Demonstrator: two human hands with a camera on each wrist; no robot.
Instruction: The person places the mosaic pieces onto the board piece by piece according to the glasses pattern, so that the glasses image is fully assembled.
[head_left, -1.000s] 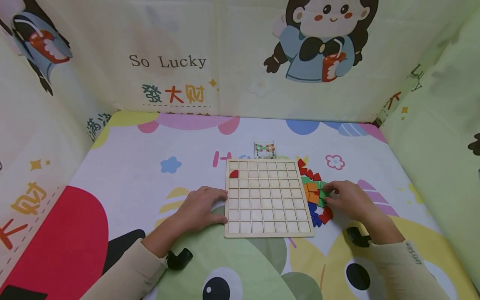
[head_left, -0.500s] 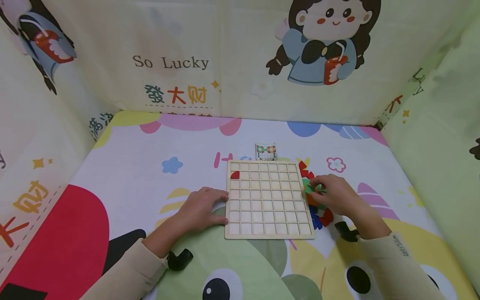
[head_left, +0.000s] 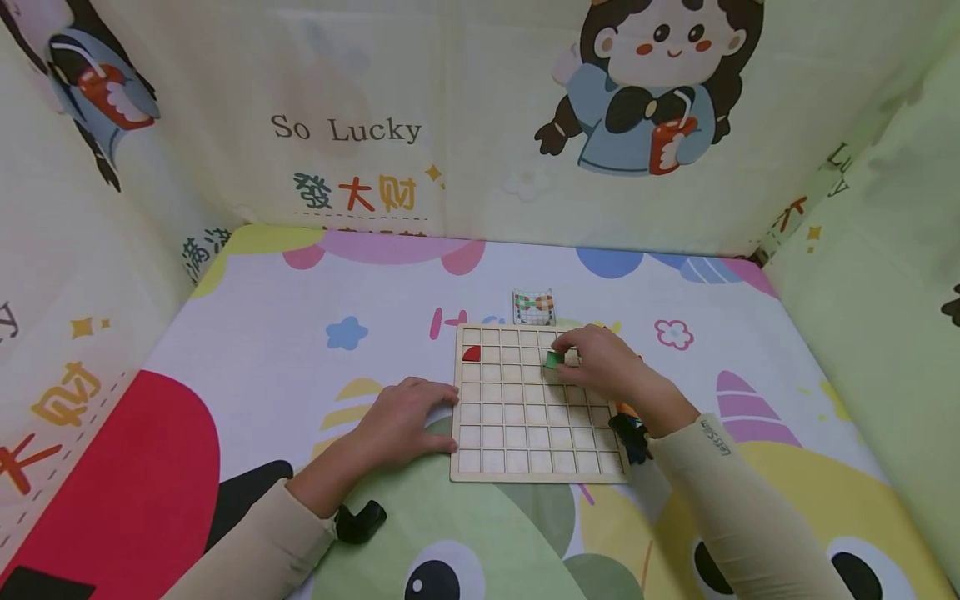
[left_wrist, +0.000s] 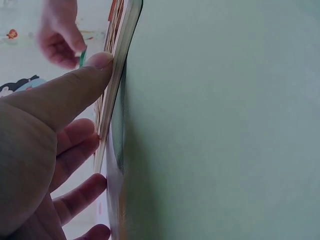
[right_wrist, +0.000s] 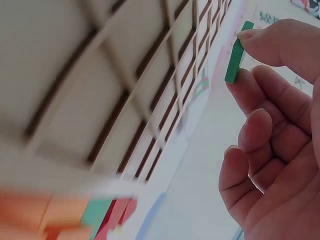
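Note:
A wooden grid board [head_left: 517,414] lies on the patterned cloth, with a red quarter-round piece [head_left: 472,354] in a cell near its upper left. My left hand [head_left: 401,421] rests against the board's left edge; in the left wrist view its thumb [left_wrist: 75,92] touches the rim and the fingers are spread. Over the board's upper right, my right hand [head_left: 611,367] pinches a green square tile [right_wrist: 239,55] between thumb and fingertip. The tile appears held above the cells, tilted on edge in the right wrist view.
A small pattern card [head_left: 534,307] with a bow-tie design stands behind the board. Loose pieces lie along the board's right side, including orange tiles [right_wrist: 65,215] and red ones [right_wrist: 117,217]; the right forearm hides most of them from the head view.
My right hand has picked a green tile from the loose pieces and carried it left over the board. The left hand has stayed at the board's edge.

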